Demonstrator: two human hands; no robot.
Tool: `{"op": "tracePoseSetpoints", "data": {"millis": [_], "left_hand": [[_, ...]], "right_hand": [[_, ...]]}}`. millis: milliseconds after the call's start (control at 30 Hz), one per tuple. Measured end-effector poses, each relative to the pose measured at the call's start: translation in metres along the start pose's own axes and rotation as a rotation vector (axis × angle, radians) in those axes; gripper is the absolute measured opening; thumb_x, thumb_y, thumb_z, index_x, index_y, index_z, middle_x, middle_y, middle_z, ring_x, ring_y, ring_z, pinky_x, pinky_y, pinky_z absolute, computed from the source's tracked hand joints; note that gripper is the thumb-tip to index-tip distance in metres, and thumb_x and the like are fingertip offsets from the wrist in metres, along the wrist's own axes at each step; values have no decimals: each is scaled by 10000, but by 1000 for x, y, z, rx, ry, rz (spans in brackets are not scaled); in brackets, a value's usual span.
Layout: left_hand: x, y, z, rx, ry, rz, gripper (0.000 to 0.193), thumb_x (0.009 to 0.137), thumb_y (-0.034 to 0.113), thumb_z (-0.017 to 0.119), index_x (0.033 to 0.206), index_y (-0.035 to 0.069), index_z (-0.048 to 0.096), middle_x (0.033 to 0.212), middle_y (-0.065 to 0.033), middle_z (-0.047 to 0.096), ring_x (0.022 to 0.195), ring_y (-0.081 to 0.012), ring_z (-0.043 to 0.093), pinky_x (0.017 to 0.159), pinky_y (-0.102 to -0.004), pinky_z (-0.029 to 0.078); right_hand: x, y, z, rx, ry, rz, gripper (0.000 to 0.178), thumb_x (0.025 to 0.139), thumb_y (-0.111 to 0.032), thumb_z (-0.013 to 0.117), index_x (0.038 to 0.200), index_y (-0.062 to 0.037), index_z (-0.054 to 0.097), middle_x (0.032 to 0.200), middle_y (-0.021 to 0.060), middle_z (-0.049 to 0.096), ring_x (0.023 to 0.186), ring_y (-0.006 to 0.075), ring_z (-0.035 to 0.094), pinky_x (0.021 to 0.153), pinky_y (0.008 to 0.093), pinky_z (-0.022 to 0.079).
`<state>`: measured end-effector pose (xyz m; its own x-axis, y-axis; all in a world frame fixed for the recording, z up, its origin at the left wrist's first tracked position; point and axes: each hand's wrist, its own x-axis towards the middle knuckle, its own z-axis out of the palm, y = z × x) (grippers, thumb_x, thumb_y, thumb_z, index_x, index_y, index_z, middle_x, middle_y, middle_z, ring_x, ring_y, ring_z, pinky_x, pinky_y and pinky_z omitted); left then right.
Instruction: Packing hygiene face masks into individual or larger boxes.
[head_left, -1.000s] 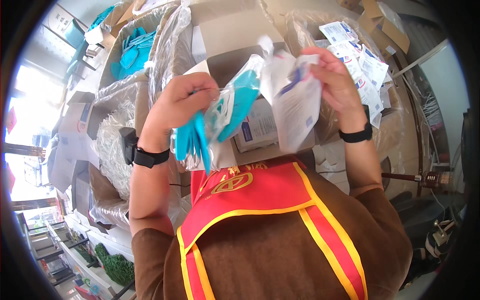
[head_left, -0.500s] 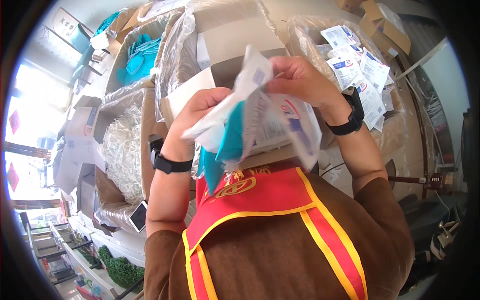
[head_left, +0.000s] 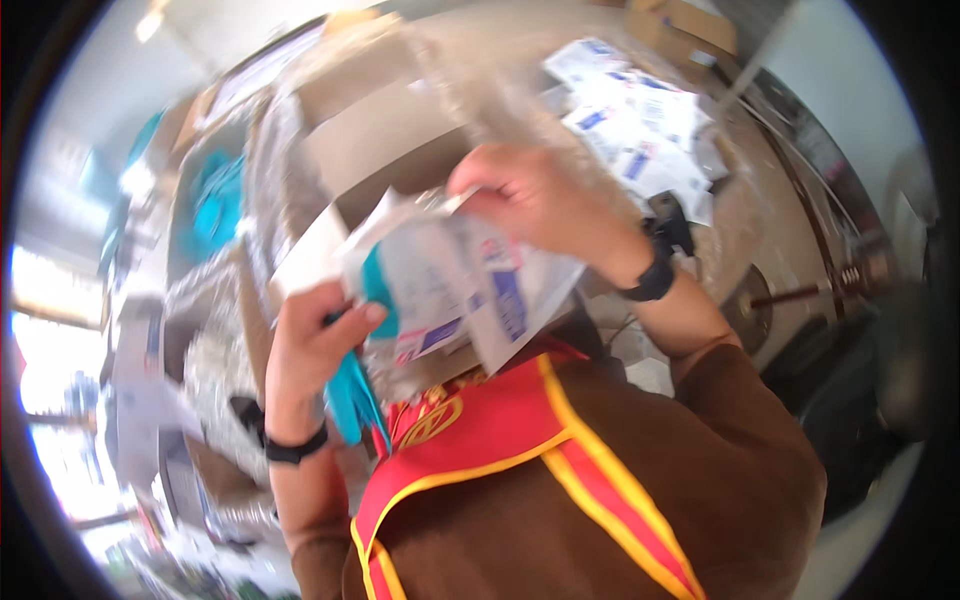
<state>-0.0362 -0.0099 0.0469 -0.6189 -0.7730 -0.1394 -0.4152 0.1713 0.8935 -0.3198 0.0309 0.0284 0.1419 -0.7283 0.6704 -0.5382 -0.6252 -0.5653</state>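
Between my hands hangs a white printed pouch (head_left: pixel 510 300), its upper edge pinched by the fingers of my right hand (head_left: pixel 545 205). My left hand (head_left: pixel 312 345) is closed on teal folded pieces (head_left: pixel 352 402) that look like face masks. They hang below its fingers in front of the red apron bib. Another teal piece (head_left: pixel 376 290) shows at the left side of the pouch, next to my left thumb; whether it lies inside the pouch or in front of it, I cannot tell. Motion blurs the pouch and both hands.
An open cardboard box (head_left: pixel 385 150) stands behind the pouch. Many white printed pouches (head_left: pixel 640 130) lie heaped in a plastic-lined box at far right. At the left are a lined box of teal pieces (head_left: pixel 215 210) and one of tangled whitish strips (head_left: pixel 215 365).
The view has turned and become blurred. My left hand has moved down and away from my right, taking the teal pieces leftward. The pouch is now spread wider below my right hand.
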Motion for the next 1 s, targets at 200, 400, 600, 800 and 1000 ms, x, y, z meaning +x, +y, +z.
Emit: {"op": "tracePoseSetpoints", "data": {"millis": [200, 400, 600, 800, 1000], "left_hand": [[-10, -14, -12, -8, 230, 37, 178, 861, 100, 661, 703, 32, 614, 584, 40, 522, 550, -35, 453, 491, -216, 311], [-14, -10, -31, -131, 398, 67, 230, 873, 123, 658, 672, 53, 572, 552, 20, 501, 516, -48, 444, 477, -224, 296], [-5, -3, -23, 5, 291, 50, 268, 873, 104, 665, 651, 45, 527, 573, 15, 514, 522, -50, 453, 490, -221, 316], [1, 9, -16, 239, 306, 48, 199, 840, 107, 675, 692, 9, 585, 578, 35, 488, 556, -38, 420, 495, -237, 313], [21, 21, -1, 240, 227, 157, 158, 832, 150, 701, 812, 6, 639, 579, -6, 480, 566, -50, 411, 508, -251, 356]], "right_hand": [[-27, 5, -54, 114, -23, 412, 78, 833, -80, 709, 887, -50, 663, 708, -28, 606, 688, 58, 570, 627, 246, 472], [-79, 125, -211, 167, 492, 710, 134, 902, -159, 649, 981, -52, 663, 776, -43, 626, 635, 25, 525, 581, 190, 440], [-96, 229, -289, -285, 510, 940, 446, 865, -255, 686, 1237, -31, 589, 1177, 113, 641, 1040, 193, 608, 865, 336, 489], [-72, 215, -254, -477, 279, 792, 452, 901, -222, 625, 1302, -33, 542, 1244, 123, 601, 1126, 188, 572, 934, 305, 454], [15, 29, -77, -140, 76, 26, 411, 876, -173, 657, 1263, -71, 564, 1059, 65, 662, 994, 218, 615, 815, 305, 501]]}}
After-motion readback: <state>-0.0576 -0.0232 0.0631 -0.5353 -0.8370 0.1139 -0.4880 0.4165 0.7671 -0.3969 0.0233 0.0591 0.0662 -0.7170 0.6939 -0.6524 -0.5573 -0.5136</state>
